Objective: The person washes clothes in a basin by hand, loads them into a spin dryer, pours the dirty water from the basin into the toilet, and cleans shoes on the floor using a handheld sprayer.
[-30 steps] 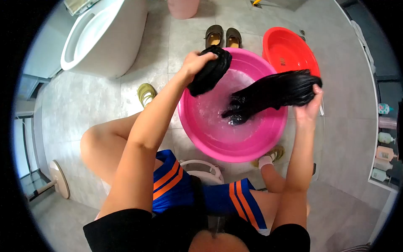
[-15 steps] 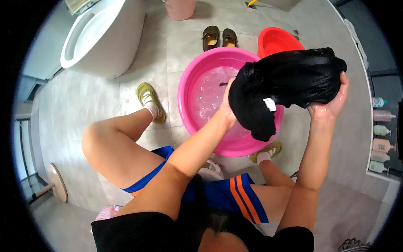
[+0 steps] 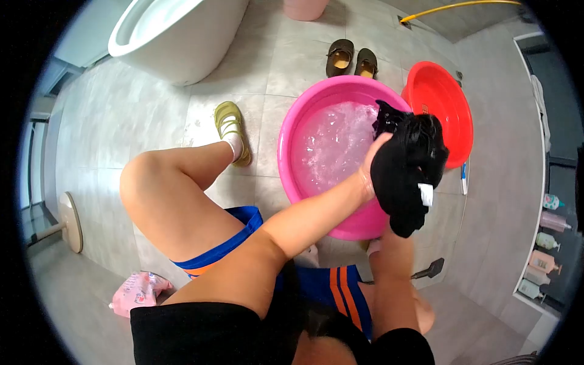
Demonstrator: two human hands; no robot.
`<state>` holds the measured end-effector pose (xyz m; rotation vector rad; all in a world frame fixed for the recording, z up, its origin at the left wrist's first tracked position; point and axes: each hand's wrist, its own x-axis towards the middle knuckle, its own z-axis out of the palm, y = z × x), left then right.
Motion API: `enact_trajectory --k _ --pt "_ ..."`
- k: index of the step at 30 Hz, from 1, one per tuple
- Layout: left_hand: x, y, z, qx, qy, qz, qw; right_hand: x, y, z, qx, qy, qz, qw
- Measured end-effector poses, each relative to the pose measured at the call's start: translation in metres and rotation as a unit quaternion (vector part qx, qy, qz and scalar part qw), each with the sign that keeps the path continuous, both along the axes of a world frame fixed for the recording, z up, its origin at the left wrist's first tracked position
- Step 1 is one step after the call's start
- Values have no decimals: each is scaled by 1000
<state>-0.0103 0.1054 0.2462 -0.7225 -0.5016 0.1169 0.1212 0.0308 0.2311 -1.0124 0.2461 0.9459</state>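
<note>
A wet black garment [image 3: 404, 176], bunched up with a white tag [image 3: 425, 194] on it, hangs over the right side of a pink basin [image 3: 286, 149]. My left hand [image 3: 369, 167] grips the garment's left edge, its fingertips partly covered by the cloth. My right forearm reaches up beneath the garment; the cloth hides my right hand, so its fingers do not show. Foamy water [image 3: 334, 146] fills the basin's bottom.
A red basin [image 3: 459, 115] stands against the pink one at the right. Dark shoes [image 3: 339, 58] lie beyond them, near a yellow hose [image 3: 456, 9]. A white tub [image 3: 182, 48] is at far left, a pink packet [image 3: 140, 292] at lower left, bottles [image 3: 541, 261] at right.
The garment was stretched wide between both hands; now it is bunched and lower. My right hand has moved left and down, behind the cloth. The view has shifted.
</note>
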Motion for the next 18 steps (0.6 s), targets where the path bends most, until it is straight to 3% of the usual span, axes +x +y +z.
enact_trajectory --k 3,6,7,8,9,11,12,14,15,16,17,18 --pt "-8 0 -3 -229 -101 -90 964 -28 4 -51 60 44 11 997" --pt "-40 3 4 -437 -168 -162 869 -22 17 -70 163 38 25 986" --pt "-51 10 -4 -292 -23 -90 952 -15 24 -71 196 25 38 979" --pt "-61 17 -13 -20 152 -24 988 -9 29 -70 229 12 54 972" --pt "-73 25 -12 189 274 -19 943 -2 34 -66 256 -5 73 964" --pt "-94 47 2 220 273 -29 936 16 43 -55 292 -46 115 948" --pt "-96 49 6 340 368 71 862 25 46 -47 280 -60 135 948" --pt "-99 62 13 487 294 49 821 44 56 -29 226 -81 181 954" --pt "-97 68 18 565 261 55 780 54 61 -16 137 -53 199 969" --pt "-89 70 24 655 248 83 709 64 68 -9 80 -83 257 960" --pt "-79 70 21 757 236 115 599 71 76 -4 -7 -151 278 949" --pt "-71 68 22 808 221 115 534 68 85 11 -92 -217 296 925"
